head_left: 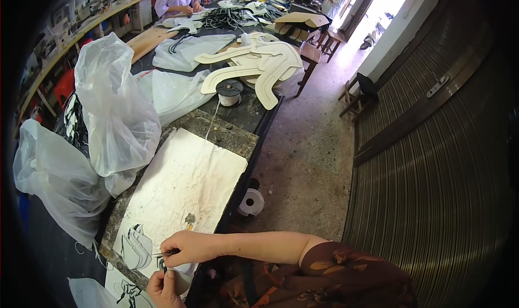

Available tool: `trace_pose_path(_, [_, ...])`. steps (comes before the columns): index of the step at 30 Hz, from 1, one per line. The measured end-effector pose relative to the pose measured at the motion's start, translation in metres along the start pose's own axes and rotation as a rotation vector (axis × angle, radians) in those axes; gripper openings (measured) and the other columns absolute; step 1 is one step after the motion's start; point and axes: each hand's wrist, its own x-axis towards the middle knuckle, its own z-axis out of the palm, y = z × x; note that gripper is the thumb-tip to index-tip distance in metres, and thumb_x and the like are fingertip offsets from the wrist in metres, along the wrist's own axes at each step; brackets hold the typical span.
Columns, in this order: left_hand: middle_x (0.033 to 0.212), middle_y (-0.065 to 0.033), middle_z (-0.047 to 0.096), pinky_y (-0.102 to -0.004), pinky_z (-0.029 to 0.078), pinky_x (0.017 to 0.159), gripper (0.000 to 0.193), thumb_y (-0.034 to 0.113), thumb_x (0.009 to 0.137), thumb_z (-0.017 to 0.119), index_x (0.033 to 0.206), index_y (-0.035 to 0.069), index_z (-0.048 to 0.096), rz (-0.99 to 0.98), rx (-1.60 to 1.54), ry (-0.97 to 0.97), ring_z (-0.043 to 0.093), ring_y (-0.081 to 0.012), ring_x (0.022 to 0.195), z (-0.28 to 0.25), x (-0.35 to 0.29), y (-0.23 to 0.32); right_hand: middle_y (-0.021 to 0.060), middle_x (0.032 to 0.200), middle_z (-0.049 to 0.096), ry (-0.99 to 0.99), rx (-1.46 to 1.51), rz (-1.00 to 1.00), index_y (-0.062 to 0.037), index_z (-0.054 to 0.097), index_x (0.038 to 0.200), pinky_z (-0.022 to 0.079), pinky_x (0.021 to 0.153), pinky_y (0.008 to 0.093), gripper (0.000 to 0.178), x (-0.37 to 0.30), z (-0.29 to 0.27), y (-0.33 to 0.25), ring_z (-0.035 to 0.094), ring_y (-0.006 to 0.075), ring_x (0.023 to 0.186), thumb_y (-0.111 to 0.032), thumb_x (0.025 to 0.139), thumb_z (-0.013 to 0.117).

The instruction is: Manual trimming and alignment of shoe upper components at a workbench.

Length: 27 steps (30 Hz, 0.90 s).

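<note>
My right hand [189, 247] is closed on a small dark-handled tool [172, 252]. Thin metal points stick out of its fingers to the left; whether they are blades or tweezer tips I cannot tell. Just below, my left hand [164, 289] pinches a white piece with a black edge [183, 282], partly hidden by the fingers. Both hands are close together at the near end of a worn white sheet [184, 173]. Left of them lies a group of curved white pieces with dark edges [138, 248].
Translucent plastic bags [116, 113] crowd the table's left side. A spool of white tape [230, 93] stands beyond the sheet, its strand trailing toward me. Cream shaped panels [262, 64] lie farther back. A white roll [251, 202] is below the table edge; a person [177, 0] works at the far end.
</note>
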Motion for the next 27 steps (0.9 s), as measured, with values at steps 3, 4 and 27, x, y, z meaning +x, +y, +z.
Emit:
trace_pose_path(3, [0.078,0.0026,0.062,-0.0226,0.039,0.068,0.016,0.012,0.096,0.072,0.086,0.002,0.066,0.036,0.022,0.01,0.051,-0.0058,0.073,-0.002,-0.001,-0.005,0.0108,0.079,0.067,0.015,0.046,-0.013,0.0039,0.068,0.089,0.049,0.071,0.0316,0.027,0.002,0.002,0.004,0.058,0.0138,0.076,-0.022,0.082,0.07])
trace_pose_path(4, [0.078,0.0024,0.062,-0.0224,0.04,0.069,0.015,0.012,0.096,0.072,0.087,0.001,0.066,0.058,0.031,0.022,0.052,-0.0058,0.073,-0.001,-0.001,-0.006,0.0099,0.078,0.067,0.008,0.07,-0.014,0.0036,0.068,0.089,0.048,0.071,0.0312,0.026,0.002,0.002,0.004,0.057,0.0132,0.076,-0.021,0.082,0.07])
trace_pose_path(27, [0.082,0.0053,0.063,-0.0213,0.042,0.063,0.012,0.011,0.098,0.07,0.1,-0.001,0.072,-0.161,-0.104,-0.075,0.052,-0.0037,0.073,-0.006,0.006,0.011,-0.0065,0.085,0.061,0.052,0.174,0.251,-0.0036,0.07,0.098,0.044,0.07,0.0201,0.007,-0.002,-0.013,-0.005,0.054,0.0019,0.078,-0.01,0.095,0.071])
